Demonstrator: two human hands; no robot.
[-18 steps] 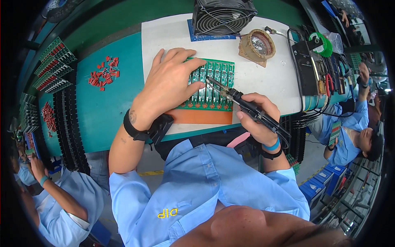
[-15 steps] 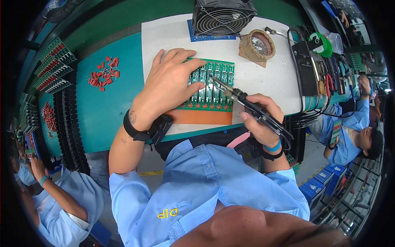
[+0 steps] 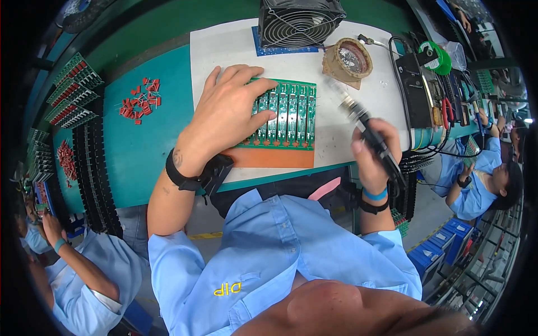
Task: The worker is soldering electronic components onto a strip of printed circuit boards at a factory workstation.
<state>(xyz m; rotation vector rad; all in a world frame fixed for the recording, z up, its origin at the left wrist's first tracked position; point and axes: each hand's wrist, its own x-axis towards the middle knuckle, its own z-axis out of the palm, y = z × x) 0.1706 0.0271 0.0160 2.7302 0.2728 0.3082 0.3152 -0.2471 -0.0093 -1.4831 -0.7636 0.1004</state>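
My left hand lies over the left part of a green circuit board panel, its fingers spread and the thumb apart from the index finger. Rows of long narrow boards make up the panel, which rests on an orange plate; its left end is hidden under my hand. Off to the right of the panel, my right hand is closed around the black handle of a soldering iron. The iron's tip points up and left toward a round solder pot, apart from it and smeared by motion.
A black fan stands at the back. Loose red components lie on the green mat at left, beside black racks and stacked boards. At right are a green solder spool, red-handled pliers and cables. Co-workers sit on both sides.
The soldering iron has swung off the panel to the right, its tip now near the solder pot. My left hand stays on the panel, which appears shifted slightly left.
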